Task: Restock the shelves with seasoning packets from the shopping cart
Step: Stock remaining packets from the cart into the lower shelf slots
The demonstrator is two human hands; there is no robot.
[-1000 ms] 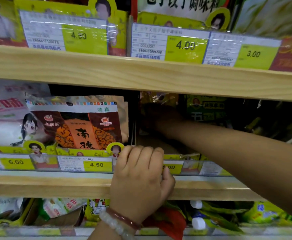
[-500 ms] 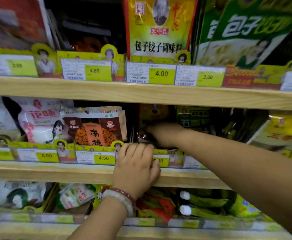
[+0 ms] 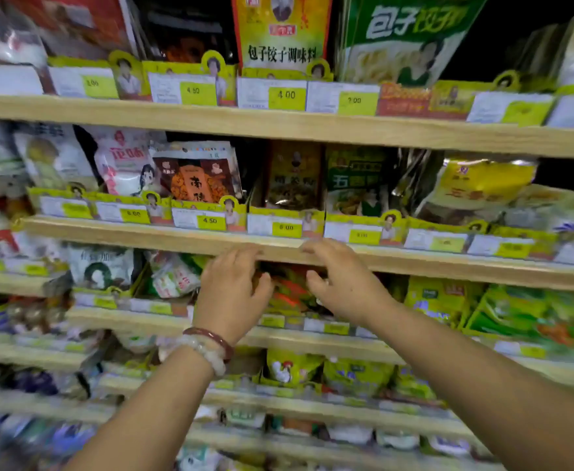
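Both hands are up in front of the wooden shelf, side by side and a little apart. The left hand, with a red bangle and a pale bead bracelet on its wrist, has its fingers loosely bent and holds nothing; the fingertips reach the front edge of the board. The right hand is much the same: fingers relaxed and slightly curved, the tips at the lip of the same board, the thumb sticking out towards the other hand, nothing held in it.

The seasoning packets are not in either hand. The nearest row stands on that board, just above the fingertips and behind the yellow price tags: a dark brown packet straight above the gap between the two hands, an orange and brown packet to its left above the left hand, and a green packet to its right above the right hand. All three stand upright, leaning slightly back, clear of the fingers.

Behind the hands, on the shelf below, a red and green packet shows in the gap between the thumbs; I cannot tell if either thumb touches it.

On the top shelf a tall yellow packet stands well above both hands. The outer edges of the view are blurred.
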